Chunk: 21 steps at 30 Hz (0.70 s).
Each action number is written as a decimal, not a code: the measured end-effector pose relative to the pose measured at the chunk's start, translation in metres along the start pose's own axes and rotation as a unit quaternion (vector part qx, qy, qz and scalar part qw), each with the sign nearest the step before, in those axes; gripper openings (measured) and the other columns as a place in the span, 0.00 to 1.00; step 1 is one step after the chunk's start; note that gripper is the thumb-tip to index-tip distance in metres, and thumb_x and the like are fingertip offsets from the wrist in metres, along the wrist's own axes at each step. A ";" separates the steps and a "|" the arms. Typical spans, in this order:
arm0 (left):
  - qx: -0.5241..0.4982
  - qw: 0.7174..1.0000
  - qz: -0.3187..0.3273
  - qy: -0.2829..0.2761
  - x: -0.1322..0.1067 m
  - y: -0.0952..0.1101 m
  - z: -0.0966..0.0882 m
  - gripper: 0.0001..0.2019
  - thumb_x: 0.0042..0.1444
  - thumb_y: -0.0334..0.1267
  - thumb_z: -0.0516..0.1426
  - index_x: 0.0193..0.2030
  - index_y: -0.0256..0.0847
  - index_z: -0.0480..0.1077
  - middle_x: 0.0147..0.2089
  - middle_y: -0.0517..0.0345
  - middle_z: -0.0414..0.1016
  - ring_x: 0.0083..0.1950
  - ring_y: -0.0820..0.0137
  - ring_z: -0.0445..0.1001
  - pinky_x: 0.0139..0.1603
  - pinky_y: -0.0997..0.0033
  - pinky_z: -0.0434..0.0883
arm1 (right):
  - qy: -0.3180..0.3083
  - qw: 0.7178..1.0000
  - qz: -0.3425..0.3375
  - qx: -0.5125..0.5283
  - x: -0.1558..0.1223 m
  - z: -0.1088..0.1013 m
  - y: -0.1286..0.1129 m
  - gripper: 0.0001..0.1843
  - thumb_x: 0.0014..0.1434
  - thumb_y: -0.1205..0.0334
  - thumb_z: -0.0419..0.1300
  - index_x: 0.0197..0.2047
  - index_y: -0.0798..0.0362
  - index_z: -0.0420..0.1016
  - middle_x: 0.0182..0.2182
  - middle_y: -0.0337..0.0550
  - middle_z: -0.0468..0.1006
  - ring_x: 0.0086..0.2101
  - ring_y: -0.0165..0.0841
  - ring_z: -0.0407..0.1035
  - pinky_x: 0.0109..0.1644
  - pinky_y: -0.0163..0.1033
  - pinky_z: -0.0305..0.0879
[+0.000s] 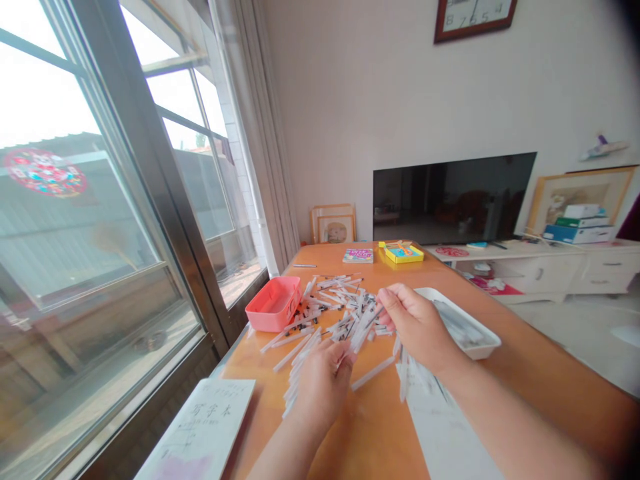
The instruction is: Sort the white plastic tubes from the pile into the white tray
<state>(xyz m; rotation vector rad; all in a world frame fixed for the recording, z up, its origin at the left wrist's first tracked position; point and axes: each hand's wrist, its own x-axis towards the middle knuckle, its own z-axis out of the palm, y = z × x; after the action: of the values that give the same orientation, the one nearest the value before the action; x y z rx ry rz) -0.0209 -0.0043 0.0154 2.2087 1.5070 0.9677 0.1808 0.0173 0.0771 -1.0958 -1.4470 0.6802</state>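
Between my hands is a translucent plastic pen barrel (361,339). My left hand (327,373) is closed round its lower end. My right hand (407,320) pinches at the upper end, where a thin, dark-tipped piece like a pen refill shows; the fingers partly hide it. Behind them spreads a loose pile of clear pen barrels and small black-ended parts (345,293). More clear barrels (300,363) lie beside my left hand. To the right of my right hand stands a white tray (493,341) with thin, pale sticks in it, perhaps refills.
A pink plastic box (265,320) stands left of the pile. A notebook (200,427) lies front left, and a white sheet (440,433) lies under my right forearm. A colourful booklet (358,255) and a yellow box (403,253) sit at the table's far end.
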 end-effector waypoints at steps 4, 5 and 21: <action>0.011 1.000 -0.003 -0.017 0.000 0.000 -0.001 0.09 0.66 0.39 0.54 0.34 0.45 0.70 0.38 0.59 0.74 0.41 0.67 0.70 0.38 0.69 0.56 | -0.023 1.000 0.011 0.003 0.002 0.003 0.005 0.22 0.67 0.39 0.55 0.39 0.50 0.74 0.32 0.41 0.78 0.31 0.34 0.73 0.32 0.36 0.69; 0.010 1.000 -0.006 -0.019 0.000 0.000 -0.001 0.09 0.66 0.39 0.54 0.34 0.45 0.70 0.38 0.59 0.74 0.40 0.67 0.70 0.38 0.69 0.56 | -0.027 1.000 0.016 0.004 0.002 0.005 0.007 0.21 0.67 0.39 0.55 0.40 0.50 0.73 0.33 0.41 0.79 0.31 0.34 0.74 0.32 0.36 0.69; -0.327 0.930 -0.094 -0.138 -0.001 0.004 -0.005 0.14 0.64 0.49 0.56 0.39 0.42 0.75 0.31 0.60 0.71 0.32 0.71 0.61 0.34 0.71 0.56 | -0.183 0.974 0.129 0.042 0.001 0.009 0.025 0.27 0.69 0.41 0.50 0.53 0.53 0.75 0.34 0.45 0.81 0.33 0.34 0.77 0.25 0.32 0.63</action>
<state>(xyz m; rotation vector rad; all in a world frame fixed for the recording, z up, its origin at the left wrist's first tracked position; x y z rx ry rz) -0.0217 -0.0078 0.0206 1.6092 1.0416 0.8844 0.1780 0.0302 0.0538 -1.1431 -1.5807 1.1680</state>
